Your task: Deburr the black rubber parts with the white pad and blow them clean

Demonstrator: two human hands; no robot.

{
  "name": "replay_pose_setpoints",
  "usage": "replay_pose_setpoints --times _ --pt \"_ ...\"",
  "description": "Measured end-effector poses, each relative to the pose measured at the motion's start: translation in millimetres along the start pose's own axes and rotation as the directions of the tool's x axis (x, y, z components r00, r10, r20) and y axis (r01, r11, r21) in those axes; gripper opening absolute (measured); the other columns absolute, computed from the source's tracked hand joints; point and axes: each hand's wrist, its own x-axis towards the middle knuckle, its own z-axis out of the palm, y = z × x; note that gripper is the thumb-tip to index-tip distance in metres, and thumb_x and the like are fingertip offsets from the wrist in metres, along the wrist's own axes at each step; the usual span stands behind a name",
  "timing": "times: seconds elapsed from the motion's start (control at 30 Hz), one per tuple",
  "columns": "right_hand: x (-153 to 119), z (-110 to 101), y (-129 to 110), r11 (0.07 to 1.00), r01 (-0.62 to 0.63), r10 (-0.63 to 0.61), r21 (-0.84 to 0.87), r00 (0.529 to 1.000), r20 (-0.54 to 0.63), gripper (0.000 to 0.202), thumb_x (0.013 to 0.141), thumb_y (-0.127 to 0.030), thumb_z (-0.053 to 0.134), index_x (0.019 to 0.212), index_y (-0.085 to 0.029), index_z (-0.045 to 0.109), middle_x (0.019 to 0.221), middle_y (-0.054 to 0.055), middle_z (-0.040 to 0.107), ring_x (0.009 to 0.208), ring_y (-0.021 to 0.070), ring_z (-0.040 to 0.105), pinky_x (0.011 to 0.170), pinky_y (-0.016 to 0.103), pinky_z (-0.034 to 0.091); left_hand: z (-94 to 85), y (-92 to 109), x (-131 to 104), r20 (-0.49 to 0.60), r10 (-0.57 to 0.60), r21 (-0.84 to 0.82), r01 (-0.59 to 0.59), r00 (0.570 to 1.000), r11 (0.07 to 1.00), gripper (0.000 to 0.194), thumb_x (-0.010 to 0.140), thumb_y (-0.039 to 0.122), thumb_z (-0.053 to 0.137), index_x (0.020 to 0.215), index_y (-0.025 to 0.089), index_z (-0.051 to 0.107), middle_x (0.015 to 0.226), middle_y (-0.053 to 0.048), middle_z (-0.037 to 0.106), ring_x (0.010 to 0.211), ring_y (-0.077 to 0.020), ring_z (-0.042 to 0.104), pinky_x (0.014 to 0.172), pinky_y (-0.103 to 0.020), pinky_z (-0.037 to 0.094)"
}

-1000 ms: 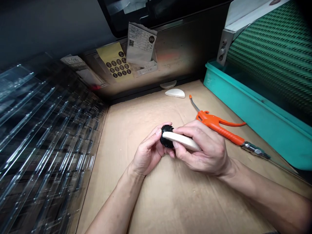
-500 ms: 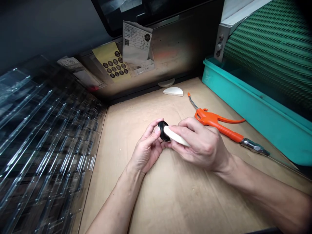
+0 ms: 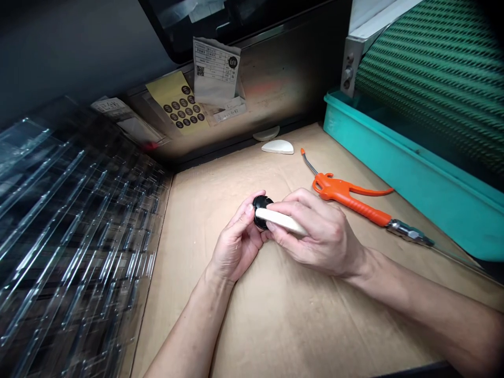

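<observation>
Over the cardboard-covered bench, my left hand (image 3: 238, 239) grips a small round black part (image 3: 260, 204) between thumb and fingers. My right hand (image 3: 321, 231) is closed on a white felt polishing pad (image 3: 284, 220), a thick piece with a rounded edge. The pad's tip lies across the face of the black part and appears to touch it. What kind of part the black piece is, I cannot tell. The far fingers of my left hand are partly hidden behind it.
An orange air blow gun (image 3: 350, 199) lies right of my hands, beside a teal tray (image 3: 413, 163) under a green ridged sheet (image 3: 409, 68). Two half-round white pads (image 3: 277, 147) rest at the back. Clear plastic trays (image 3: 79, 241) stack at left. Labels (image 3: 216, 71) hang behind.
The white pad's tip has shifted left across the black part's face, and the part is turned slightly. The whole view has moved a little.
</observation>
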Motion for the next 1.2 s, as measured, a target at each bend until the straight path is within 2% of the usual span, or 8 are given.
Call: replay_pose_setpoints --times 0.2,0.27,0.43,0.67,0.8,0.93,1.07,1.2 --pt "-0.8 -1.7 3.5 0.985 0.071 -0.062 -0.155 0.996 0.059 0.025 0.091 -0.016 0.066 0.115 -0.010 0.070 0.095 0.006 0.062 0.073 0.0161 0.062 0.057 0.031 0.045 0.1 -0.9 1.8 -0.031 0.010 -0.019 -0.011 0.999 1.000 0.024 0.095 0.023 0.062 0.116 0.022 0.073 0.108 -0.002 0.067 0.093 -0.0128 0.063 0.091 -0.028 0.055" --pt "-0.3 -2.0 5.2 0.975 0.049 -0.043 -0.217 0.999 0.030 0.023 0.091 -0.017 0.066 0.113 -0.011 0.071 0.093 0.005 0.062 0.072 0.0162 0.062 0.056 0.032 0.045 0.9 -0.8 1.8 -0.022 -0.001 -0.021 0.000 1.000 1.000 0.023 0.096 0.024 0.060 0.116 0.021 0.072 0.108 -0.003 0.068 0.092 -0.0135 0.063 0.089 -0.029 0.056" --pt "0.9 -2.2 5.4 0.994 -0.055 0.047 -0.091 0.996 -0.082 0.018 0.090 -0.015 0.066 0.106 -0.010 0.072 0.093 0.006 0.065 0.077 0.0169 0.065 0.065 0.031 0.050 2.1 -1.1 0.3 -0.032 -0.017 -0.008 0.017 0.999 1.000 0.026 0.098 0.028 0.057 0.120 0.022 0.070 0.110 -0.004 0.068 0.093 -0.0167 0.065 0.088 -0.033 0.058" --pt "-0.1 1.6 -0.5 0.999 0.007 -0.008 -0.049 1.000 -0.009 0.017 0.090 -0.014 0.065 0.106 -0.012 0.071 0.093 0.005 0.065 0.076 0.0154 0.064 0.060 0.029 0.048 -0.7 -3.0 -0.2 -0.002 -0.007 0.019 0.007 1.000 1.000 0.028 0.098 0.028 0.057 0.122 0.023 0.070 0.118 -0.005 0.067 0.108 -0.0195 0.063 0.094 -0.033 0.054" --pt "-0.7 2.4 0.8 0.990 0.045 -0.042 -0.133 0.999 0.025 0.019 0.091 -0.016 0.065 0.108 -0.012 0.071 0.092 0.005 0.065 0.074 0.0164 0.064 0.059 0.031 0.046 -1.2 -3.7 0.3 -0.012 -0.007 0.021 0.008 1.000 1.000 0.028 0.098 0.029 0.057 0.122 0.023 0.071 0.115 -0.004 0.068 0.105 -0.0178 0.064 0.095 -0.032 0.054" --pt "1.2 1.0 3.5 0.971 0.023 -0.030 -0.240 0.999 -0.025 0.018 0.090 -0.016 0.065 0.106 -0.012 0.072 0.091 0.004 0.065 0.071 0.0163 0.064 0.057 0.031 0.045 0.8 -3.3 0.4 -0.016 -0.013 0.009 0.013 1.000 1.000 0.029 0.099 0.030 0.056 0.122 0.021 0.070 0.112 -0.005 0.068 0.102 -0.0180 0.066 0.092 -0.032 0.057" --pt "3.0 -2.9 7.0 0.978 -0.065 0.050 -0.196 0.996 -0.079 0.017 0.088 -0.016 0.067 0.104 -0.012 0.073 0.093 0.003 0.066 0.076 0.0165 0.065 0.064 0.030 0.049 3.6 -1.3 -0.7 -0.012 -0.024 0.001 0.024 1.000 1.000 0.032 0.099 0.030 0.055 0.127 0.023 0.067 0.107 -0.005 0.070 0.089 -0.0172 0.068 0.084 -0.036 0.060" --pt "3.3 -4.3 9.3 0.988 -0.097 0.089 -0.123 0.993 -0.073 0.018 0.089 -0.017 0.066 0.105 -0.011 0.072 0.095 0.004 0.066 0.080 0.0168 0.065 0.070 0.030 0.051 4.0 0.0 -0.8 0.007 -0.016 -0.008 0.016 1.000 1.000 0.033 0.100 0.028 0.052 0.128 0.022 0.066 0.106 -0.005 0.070 0.088 -0.0188 0.070 0.078 -0.035 0.062"
